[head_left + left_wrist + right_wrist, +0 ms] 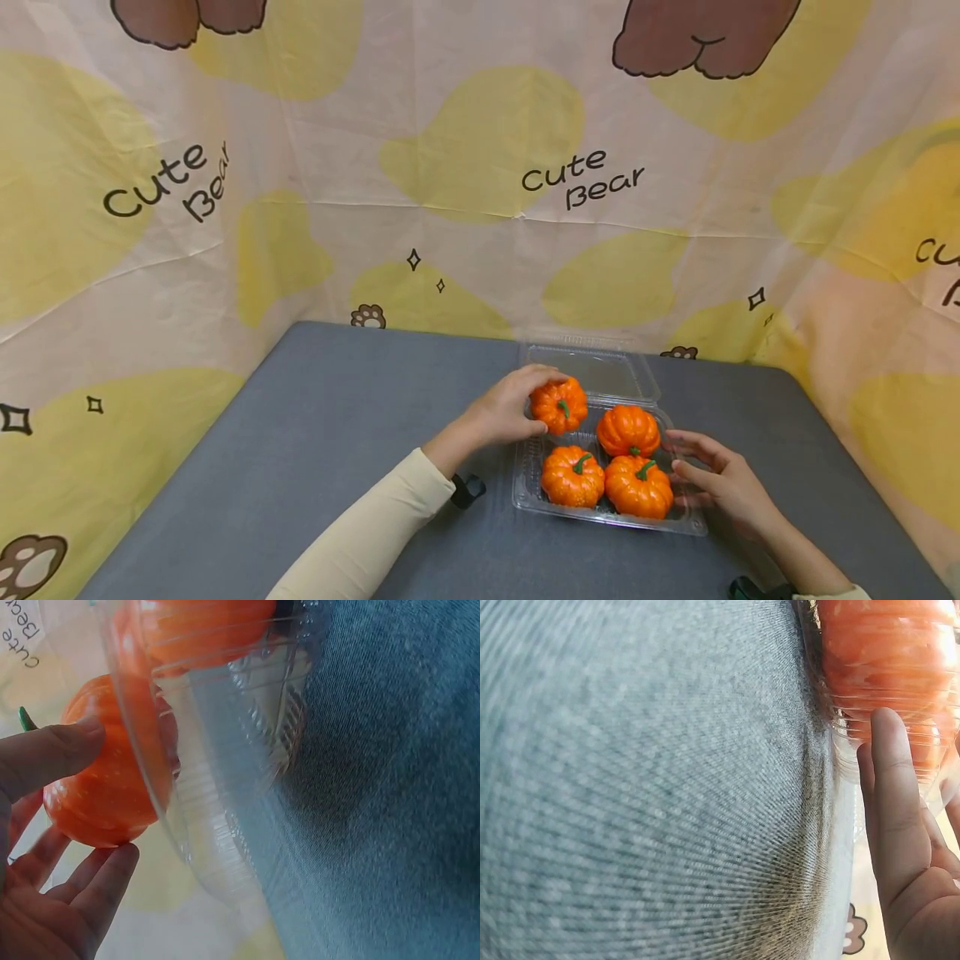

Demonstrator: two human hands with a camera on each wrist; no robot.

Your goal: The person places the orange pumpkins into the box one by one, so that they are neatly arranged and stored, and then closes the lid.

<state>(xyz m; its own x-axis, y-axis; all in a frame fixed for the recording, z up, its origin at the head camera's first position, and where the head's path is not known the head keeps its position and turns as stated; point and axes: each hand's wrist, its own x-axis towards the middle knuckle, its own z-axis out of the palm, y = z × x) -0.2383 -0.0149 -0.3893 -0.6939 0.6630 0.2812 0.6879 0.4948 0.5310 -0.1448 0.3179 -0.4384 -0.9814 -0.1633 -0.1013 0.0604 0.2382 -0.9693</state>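
Note:
In the head view my left hand grips a small orange pumpkin with a green stem, over the back left of a clear plastic clamshell box. The left wrist view has thumb and fingers around the same pumpkin, beside the box's clear wall. Three more pumpkins sit in the box: one at back right, one at front left and one at front right. My right hand is at the box's right side, its fingers extended along the clear wall in the right wrist view.
The box's hinged clear lid lies open toward the back of the grey table. A cloth printed with bears and lettering hangs behind and at both sides. Dark straps show at both wrists.

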